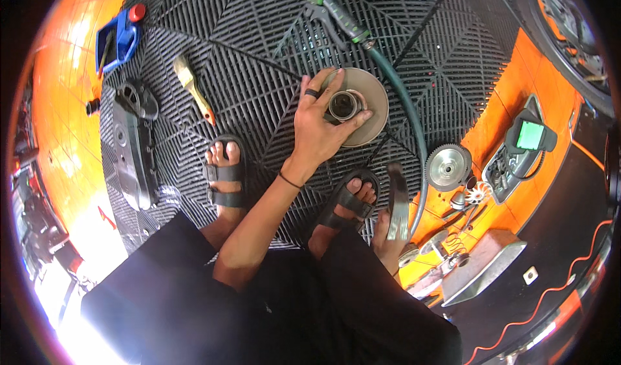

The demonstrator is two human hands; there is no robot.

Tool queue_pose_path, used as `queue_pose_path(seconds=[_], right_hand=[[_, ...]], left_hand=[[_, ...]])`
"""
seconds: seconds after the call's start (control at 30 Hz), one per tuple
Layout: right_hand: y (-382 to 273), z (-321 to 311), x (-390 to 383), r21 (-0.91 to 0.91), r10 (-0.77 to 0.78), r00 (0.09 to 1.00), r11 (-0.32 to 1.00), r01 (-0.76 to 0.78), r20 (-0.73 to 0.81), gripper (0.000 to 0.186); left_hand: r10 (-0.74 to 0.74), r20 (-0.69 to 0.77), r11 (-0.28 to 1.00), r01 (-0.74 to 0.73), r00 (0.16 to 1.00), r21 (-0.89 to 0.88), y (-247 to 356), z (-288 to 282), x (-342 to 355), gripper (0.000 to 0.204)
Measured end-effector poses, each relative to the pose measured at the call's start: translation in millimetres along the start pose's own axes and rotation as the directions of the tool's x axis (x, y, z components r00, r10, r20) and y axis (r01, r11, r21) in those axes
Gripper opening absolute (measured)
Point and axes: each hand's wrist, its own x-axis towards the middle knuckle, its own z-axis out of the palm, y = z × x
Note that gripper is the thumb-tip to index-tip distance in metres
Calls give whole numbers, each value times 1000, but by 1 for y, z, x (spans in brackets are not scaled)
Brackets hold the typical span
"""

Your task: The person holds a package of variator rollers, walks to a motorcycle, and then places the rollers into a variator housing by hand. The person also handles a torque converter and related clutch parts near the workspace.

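Grey-beige metal, by the look of it, the round disc (373,129) lies on the black ribbed mat (259,87), on the far side of our sandalled feet (226,175), its tubular collar (343,106) facing up. Our left hand (318,123) is spread over its left side, thumb and fingers straddling the collar. Our right hand (387,252), nearer and to the right, is wrapped around a dark, shiny tool (398,203) whose kind we cannot tell. We judge this a steadying step, the tool apart from the disc. The next move probably calls for holding the disc firmly and bringing the tool across, clear of the green hose (410,109).
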Motion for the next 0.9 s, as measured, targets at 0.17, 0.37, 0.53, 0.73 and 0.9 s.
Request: queue_pose_path(seconds=[0.17,0.37,0.53,0.73,0.9], right_hand=[[1,-12,-62,-55,183,969,979,-194,-168,19],[27,-10,-109,-90,272,934,950,-299,-231,19],[38,-6,-124,-78,303,916,940,-333,-265,19],[45,3,-143,-75,334,891,925,-373,-306,19],[45,10,-159,-94,346,877,913,-396,-333,20]], left_hand=[[-126,387,468,399,914,-789,47,-17,32,70],[212,615,-197,650,759,-734,99,-33,48,74],[322,651,-337,726,688,-600,129,-39,49,74],[326,755,-182,821,569,-540,149,-37,49,78],[299,766,-255,821,569,-511,144,-29,43,86]])
